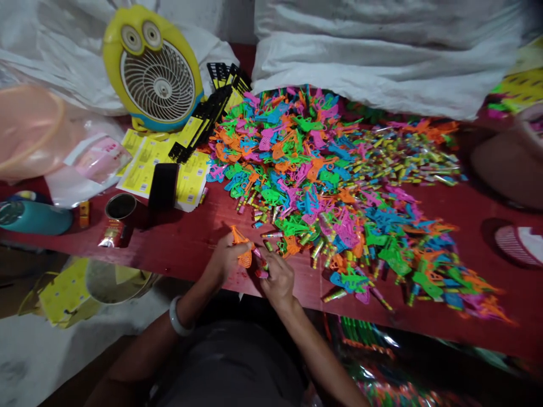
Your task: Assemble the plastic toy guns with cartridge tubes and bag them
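Near the table's front edge, my left hand [223, 259] is closed on an orange plastic toy gun [243, 258] with a lattice-patterned grip. My right hand [278, 277] is closed around a small pink wrapped tube [258, 254], its end against the orange toy. Whether the tube sits inside the toy I cannot tell. Just beyond my hands spreads a heap of plastic toy guns [297, 158] in orange, green, blue and pink. Small printed tubes [318, 249] lie mixed along its near side, and a pile of similar tubes [394, 155] lies farther right.
A yellow fan [161, 79] stands at the back left, near yellow printed cards [146, 158] and black plastic strips [207, 116]. A phone [163, 185], a dark cup [121, 207] and a teal bottle [38, 217] are on the left. White sacks [382, 56] line the back.
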The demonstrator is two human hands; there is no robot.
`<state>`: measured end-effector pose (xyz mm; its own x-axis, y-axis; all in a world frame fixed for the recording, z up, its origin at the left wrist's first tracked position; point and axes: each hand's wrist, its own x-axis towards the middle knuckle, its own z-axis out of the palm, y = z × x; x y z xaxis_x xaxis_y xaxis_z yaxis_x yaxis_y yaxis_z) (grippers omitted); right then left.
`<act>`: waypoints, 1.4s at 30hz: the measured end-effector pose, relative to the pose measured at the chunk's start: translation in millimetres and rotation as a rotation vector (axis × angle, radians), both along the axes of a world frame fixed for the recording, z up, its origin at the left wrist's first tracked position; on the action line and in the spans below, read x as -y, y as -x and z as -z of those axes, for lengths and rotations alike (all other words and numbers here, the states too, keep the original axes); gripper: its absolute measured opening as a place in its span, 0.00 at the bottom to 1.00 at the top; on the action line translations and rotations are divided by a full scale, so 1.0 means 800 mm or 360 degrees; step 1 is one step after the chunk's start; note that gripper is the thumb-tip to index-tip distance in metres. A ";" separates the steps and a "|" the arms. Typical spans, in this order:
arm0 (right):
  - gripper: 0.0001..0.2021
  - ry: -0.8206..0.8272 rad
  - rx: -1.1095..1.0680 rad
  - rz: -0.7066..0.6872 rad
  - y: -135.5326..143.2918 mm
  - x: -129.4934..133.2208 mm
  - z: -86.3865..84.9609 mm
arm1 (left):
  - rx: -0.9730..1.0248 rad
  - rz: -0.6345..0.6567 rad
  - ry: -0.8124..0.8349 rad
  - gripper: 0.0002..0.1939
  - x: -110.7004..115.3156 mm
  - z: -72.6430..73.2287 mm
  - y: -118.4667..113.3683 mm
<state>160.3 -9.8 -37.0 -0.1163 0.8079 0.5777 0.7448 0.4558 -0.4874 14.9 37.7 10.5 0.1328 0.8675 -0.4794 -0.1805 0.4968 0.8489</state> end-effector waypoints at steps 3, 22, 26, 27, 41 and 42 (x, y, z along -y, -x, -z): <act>0.17 0.0082 0.0068 -0.0082 -0.009 -0.009 -0.003 | -0.0016 0.0070 -0.0055 0.19 -0.005 -0.002 0.003; 0.22 0.0170 0.0025 0.0374 -0.055 -0.043 -0.039 | -0.1942 0.0241 -0.1049 0.25 -0.155 0.037 -0.002; 0.21 0.0374 -0.0202 0.0078 -0.025 -0.053 -0.021 | -0.2005 0.0319 -0.1121 0.23 -0.108 0.038 0.018; 0.19 0.0401 -0.0269 0.0046 -0.019 -0.059 -0.018 | -0.2010 0.0338 -0.1144 0.22 -0.095 0.039 0.022; 0.10 0.0612 -0.0485 0.0166 0.013 -0.115 -0.016 | -0.1665 0.0052 -0.1217 0.23 -0.045 0.049 0.039; 0.10 0.0635 -0.0506 0.0170 0.012 -0.114 -0.015 | -0.1701 0.0096 -0.1199 0.25 -0.056 0.046 0.040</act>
<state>150.9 81.1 -24.9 0.1102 0.9702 0.2160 0.5638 0.1179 -0.8174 -17.2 82.1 -26.0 0.0389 0.9734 0.2260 0.7569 -0.1764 0.6292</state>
